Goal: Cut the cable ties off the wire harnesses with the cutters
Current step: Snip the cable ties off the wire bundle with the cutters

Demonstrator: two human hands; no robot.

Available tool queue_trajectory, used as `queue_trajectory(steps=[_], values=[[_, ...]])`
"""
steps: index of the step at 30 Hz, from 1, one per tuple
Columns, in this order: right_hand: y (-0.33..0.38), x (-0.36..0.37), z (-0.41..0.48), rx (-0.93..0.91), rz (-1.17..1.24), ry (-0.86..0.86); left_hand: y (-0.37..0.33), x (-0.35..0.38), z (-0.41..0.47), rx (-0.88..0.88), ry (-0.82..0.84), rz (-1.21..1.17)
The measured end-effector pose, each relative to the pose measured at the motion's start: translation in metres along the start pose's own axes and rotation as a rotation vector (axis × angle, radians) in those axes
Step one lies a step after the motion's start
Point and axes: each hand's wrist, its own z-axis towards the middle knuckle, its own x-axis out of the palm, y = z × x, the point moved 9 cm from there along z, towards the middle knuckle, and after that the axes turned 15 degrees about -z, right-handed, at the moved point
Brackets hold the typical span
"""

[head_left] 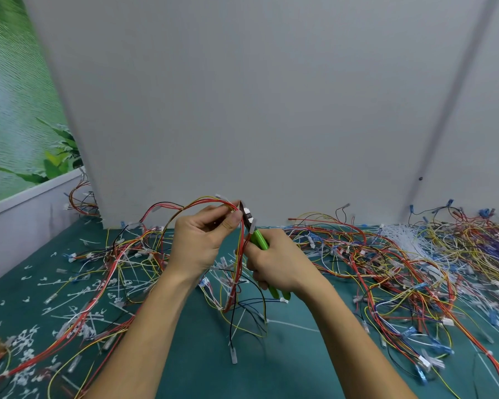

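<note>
Nearest the viewer, cut ties (pixel 26 345) litter the green mat (pixel 202 367) at near left, and uncut harnesses (pixel 409 272) are heaped at right. Above the mat's middle, the right hand (pixel 280 262) is wrapped around the green handles of the cutters (pixel 255 233), blades pointing up and far. The left hand (pixel 202 240) pinches a red-and-yellow harness (pixel 236 266) between thumb and fingertips at the top of its loop; the rest hangs to the mat. The blades sit just beside that pinch; whether a tie lies between them cannot be told. For a clean cut, keep the bundle taut with the left hand, seat only the tie strap in the blades, hold the flat side of the blades against the wires, and squeeze once without twisting. Nicked insulation is the likely fault. A grey wall (pixel 271 96) stands beyond.
</note>
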Motion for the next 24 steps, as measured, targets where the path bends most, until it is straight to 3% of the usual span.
queue_trajectory(steps=[16, 24], values=[[-0.001, 0.001, 0.002, 0.019, 0.04, -0.036, 0.017, -0.011, -0.005, -0.124, -0.233, -0.022], [0.0, 0.002, 0.0, 0.036, 0.079, 0.018, 0.003, 0.001, -0.009, 0.009, -0.222, 0.108]])
